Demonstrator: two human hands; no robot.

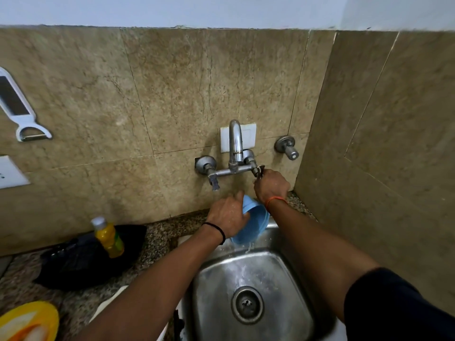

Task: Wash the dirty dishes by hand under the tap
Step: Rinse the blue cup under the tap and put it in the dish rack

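Note:
My left hand (227,215) grips a light blue plastic cup (253,222), tilted on its side over the back rim of the steel sink (216,291). Water drips from the cup's rim into the basin. My right hand (270,184) is closed around the right tap handle (259,170) of the wall-mounted chrome tap (235,143). The spout curves up over the sink; I cannot tell whether water runs from it. The sink's drain (247,304) lies near the basin's middle.
A yellow liquid bottle (108,236) stands on a black bag (86,259) on the speckled counter at left. A yellow plate (32,321) sits at the bottom left. A white peeler (22,112) hangs on the tiled wall. A side wall closes the right.

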